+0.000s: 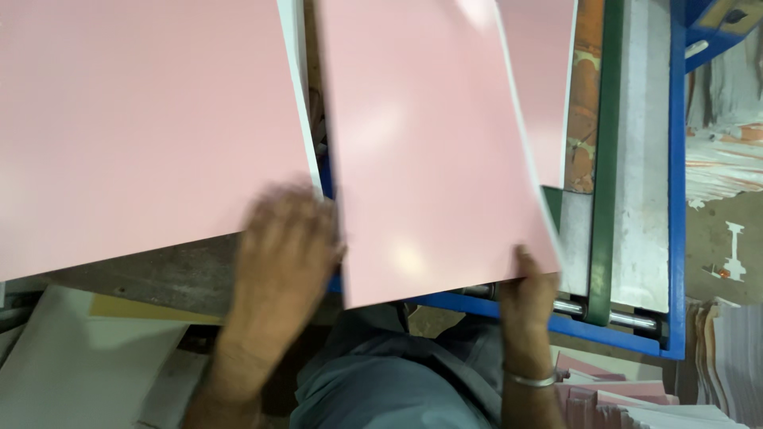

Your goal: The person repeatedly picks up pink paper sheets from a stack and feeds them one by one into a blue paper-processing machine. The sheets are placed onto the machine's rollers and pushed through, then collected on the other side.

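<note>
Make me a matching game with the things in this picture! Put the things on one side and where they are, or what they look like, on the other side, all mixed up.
Things:
1. pink sheet
2. right hand
3. left hand
4. metal bangle

Places or looks:
A. blurred, at the lower corner of the big pink stack
B. silver, around the right wrist
C. pinching the bottom right corner of the sheet
D. glossy, lifted over the blue machine frame

Pairs: 1-D, 2-C, 3-A, 4-B
</note>
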